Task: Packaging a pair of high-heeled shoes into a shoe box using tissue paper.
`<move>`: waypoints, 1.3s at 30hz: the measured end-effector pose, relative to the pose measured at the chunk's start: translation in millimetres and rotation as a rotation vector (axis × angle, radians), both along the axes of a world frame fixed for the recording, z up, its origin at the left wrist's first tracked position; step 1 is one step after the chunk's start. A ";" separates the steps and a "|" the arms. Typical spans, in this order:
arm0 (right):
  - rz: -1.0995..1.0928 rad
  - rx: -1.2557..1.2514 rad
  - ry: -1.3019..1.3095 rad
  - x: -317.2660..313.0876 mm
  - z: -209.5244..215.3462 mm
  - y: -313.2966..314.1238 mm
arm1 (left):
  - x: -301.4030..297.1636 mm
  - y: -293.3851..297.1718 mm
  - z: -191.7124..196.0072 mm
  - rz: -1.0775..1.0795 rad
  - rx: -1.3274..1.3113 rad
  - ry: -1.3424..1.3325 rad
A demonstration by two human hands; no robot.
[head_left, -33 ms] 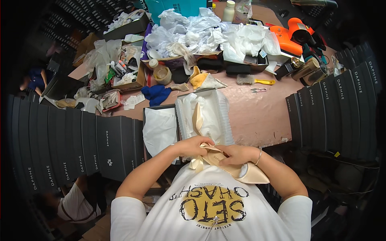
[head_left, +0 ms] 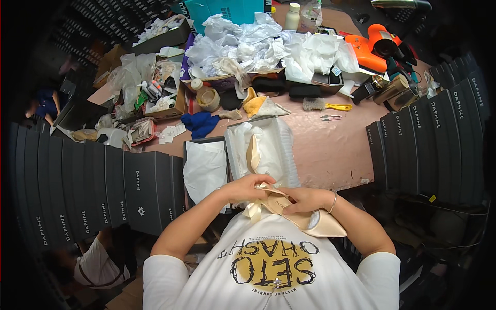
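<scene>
A pale beige pointed shoe [head_left: 324,226] lies against my white shirt, its toe toward the lower right. My left hand [head_left: 248,189] is closed on its heel end, where a cream ribbon [head_left: 253,212] hangs down; the fingertips are partly hidden. My right hand [head_left: 306,199] grips the shoe's middle, thumb over the insole. Just beyond my hands, an open shoe box [head_left: 283,150] lined with white tissue holds the matching shoe [head_left: 253,154]. Left of it lies a dark box part [head_left: 205,139] with white paper [head_left: 205,165] in it.
Stacked dark shoe boxes [head_left: 139,186] flank me, with more boxes [head_left: 421,132] on the right. Across the pink table [head_left: 333,155] lie a yellow-handled brush [head_left: 328,105], blue cloth [head_left: 200,124], a jar [head_left: 208,98], crumpled paper [head_left: 237,46] and an orange tool [head_left: 367,51]. People are at left.
The view has shifted very slightly. Both hands keep their hold on the shoe, with no other visible change.
</scene>
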State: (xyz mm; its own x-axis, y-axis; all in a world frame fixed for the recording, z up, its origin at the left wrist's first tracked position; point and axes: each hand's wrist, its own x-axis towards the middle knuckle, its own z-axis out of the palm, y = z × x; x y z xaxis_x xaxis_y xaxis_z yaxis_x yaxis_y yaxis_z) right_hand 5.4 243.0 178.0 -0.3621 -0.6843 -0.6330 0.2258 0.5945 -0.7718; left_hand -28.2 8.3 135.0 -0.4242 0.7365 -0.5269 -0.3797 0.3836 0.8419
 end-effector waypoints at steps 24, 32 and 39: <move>-0.845 -0.344 0.146 -15.3 25.0 41.3 | -42.5 43.5 56.2 1.102 0.418 -0.208; -0.684 -0.261 -0.040 1.7 -14.9 16.3 | 25.2 7.5 8.7 0.810 0.185 0.185; -0.580 -0.160 0.168 10.5 -22.0 -5.9 | 52.5 18.8 5.6 1.091 0.234 0.268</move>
